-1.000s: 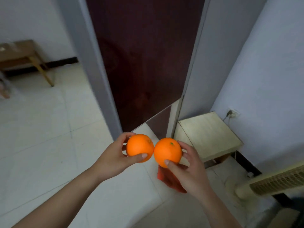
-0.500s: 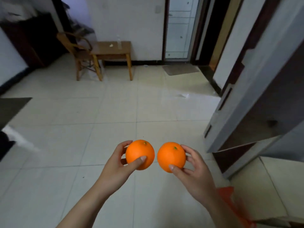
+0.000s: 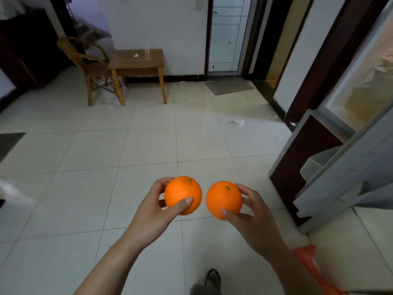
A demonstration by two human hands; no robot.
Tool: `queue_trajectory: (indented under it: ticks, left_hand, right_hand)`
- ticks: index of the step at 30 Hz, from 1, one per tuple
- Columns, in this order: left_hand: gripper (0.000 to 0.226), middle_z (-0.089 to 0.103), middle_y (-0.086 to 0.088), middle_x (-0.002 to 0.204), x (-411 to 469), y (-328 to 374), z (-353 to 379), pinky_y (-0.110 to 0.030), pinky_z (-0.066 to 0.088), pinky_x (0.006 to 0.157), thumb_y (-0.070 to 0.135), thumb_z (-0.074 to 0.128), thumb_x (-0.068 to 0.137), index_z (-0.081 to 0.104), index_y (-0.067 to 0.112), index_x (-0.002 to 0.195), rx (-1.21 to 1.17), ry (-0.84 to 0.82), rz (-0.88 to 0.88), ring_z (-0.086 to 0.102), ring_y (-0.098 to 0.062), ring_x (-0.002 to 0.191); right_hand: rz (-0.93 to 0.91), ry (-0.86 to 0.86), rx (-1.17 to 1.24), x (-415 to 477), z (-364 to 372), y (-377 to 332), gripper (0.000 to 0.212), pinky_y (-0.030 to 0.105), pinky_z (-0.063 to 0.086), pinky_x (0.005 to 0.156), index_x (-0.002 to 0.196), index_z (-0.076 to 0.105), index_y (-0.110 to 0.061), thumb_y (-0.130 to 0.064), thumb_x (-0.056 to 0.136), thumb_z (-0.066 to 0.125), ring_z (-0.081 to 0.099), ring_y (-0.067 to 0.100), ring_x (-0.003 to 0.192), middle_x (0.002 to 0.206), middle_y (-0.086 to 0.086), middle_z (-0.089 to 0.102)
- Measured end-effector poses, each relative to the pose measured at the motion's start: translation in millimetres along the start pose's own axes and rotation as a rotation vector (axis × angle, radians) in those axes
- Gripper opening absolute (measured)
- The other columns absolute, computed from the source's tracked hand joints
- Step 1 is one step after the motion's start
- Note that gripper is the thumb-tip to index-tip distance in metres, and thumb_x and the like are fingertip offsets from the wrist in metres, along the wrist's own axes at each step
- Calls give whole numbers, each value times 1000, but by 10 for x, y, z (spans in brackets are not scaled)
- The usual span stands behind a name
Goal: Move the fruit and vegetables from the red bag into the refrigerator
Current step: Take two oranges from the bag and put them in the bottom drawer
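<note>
The left hand [image 3: 153, 211] is curled round one round orange fruit [image 3: 182, 194] and the right hand [image 3: 253, 216] round a second orange fruit [image 3: 223, 200], just apart above the white tiled floor [image 3: 106, 188], both out of the red plastic bag [image 3: 308, 258] but not yet in the open grey-and-maroon refrigerator [image 3: 348, 171] on the right.
</note>
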State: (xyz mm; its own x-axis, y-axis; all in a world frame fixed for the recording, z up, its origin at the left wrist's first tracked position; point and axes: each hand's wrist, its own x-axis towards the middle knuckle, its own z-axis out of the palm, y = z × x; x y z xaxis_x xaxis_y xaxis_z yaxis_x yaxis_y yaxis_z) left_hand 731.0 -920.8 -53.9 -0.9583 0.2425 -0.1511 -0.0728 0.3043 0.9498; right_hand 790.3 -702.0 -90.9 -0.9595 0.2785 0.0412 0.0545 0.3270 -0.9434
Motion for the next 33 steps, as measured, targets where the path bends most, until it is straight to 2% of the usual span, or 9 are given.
queue_trajectory:
  ticks: [7, 9, 12, 15, 21, 23, 26, 30, 33]
  left_hand:
    - [68, 48, 19, 119, 1088, 119, 41, -19, 47, 69, 53, 68, 57, 44, 38, 119, 95, -85, 38, 58, -9, 97]
    - [66, 49, 16, 120, 1501, 173, 111, -19, 46, 68, 51, 69, 61, 44, 37, 120, 103, -94, 45, 58, -9, 97]
    - [62, 49, 13, 120, 2142, 308, 282, -18, 44, 66, 48, 69, 66, 44, 37, 121, 105, -116, 43, 57, -8, 96]
    - [65, 48, 20, 117, 2722, 548, 496, -12, 45, 62, 52, 67, 59, 42, 41, 119, 125, -196, 52, 56, -5, 96]
    - [70, 46, 22, 119, 3854, 863, 896, -14, 47, 66, 50, 70, 60, 41, 41, 122, 156, -314, 121, 56, -6, 99]
    - [65, 45, 23, 119, 4208, 925, 1055, -14, 46, 65, 44, 73, 66, 41, 42, 122, 167, -335, 132, 55, -4, 97]
    - [62, 48, 16, 120, 4836, 1065, 1403, -13, 45, 64, 36, 75, 72, 41, 38, 123, 173, -350, 161, 55, -4, 95]
    - [78, 46, 9, 124, 5710, 1394, 2034, -21, 47, 70, 56, 73, 56, 39, 36, 124, 200, -454, 224, 56, -15, 103]
    - [98, 45, 10, 125, 6375, 1629, 2456, -28, 50, 76, 80, 68, 40, 37, 40, 124, 235, -518, 301, 57, -19, 105]
  right_hand:
    - [45, 114, -29, 830, -156, 223, 64, 11, 52, 64, 122, 46, -37, -27, 69, 80, 51, 0, 109, 122, -21, 45]
    - [65, 154, -45, 1183, -221, 317, 64, 11, 50, 61, 123, 45, -38, -28, 69, 79, 50, 0, 108, 121, -22, 44]
    - [89, 179, -22, 1800, -342, 371, 66, 14, 48, 66, 124, 44, -39, -28, 70, 79, 49, 0, 106, 118, -26, 41]
    - [88, 198, -8, 2356, -507, 369, 66, 15, 51, 68, 123, 45, -38, -29, 68, 81, 49, -1, 108, 118, -31, 40]
    - [104, 292, -12, 3249, -1014, 442, 65, 18, 50, 73, 121, 46, -37, -30, 66, 81, 52, 8, 110, 122, -17, 47]
    - [135, 348, -27, 3480, -1199, 493, 63, 17, 48, 74, 119, 45, -36, -27, 67, 80, 52, 11, 110, 123, -9, 48]
    - [177, 444, -51, 3892, -1480, 574, 62, 15, 44, 75, 120, 44, -33, -21, 70, 79, 50, 15, 110, 120, -7, 47]
    - [233, 546, -70, 4466, -1926, 739, 65, 26, 46, 86, 126, 43, -34, -25, 72, 78, 48, 12, 114, 127, -9, 46]
    - [239, 629, -71, 4915, -2236, 838, 66, 22, 43, 81, 129, 42, -34, -24, 73, 76, 44, 10, 117, 131, -10, 42]
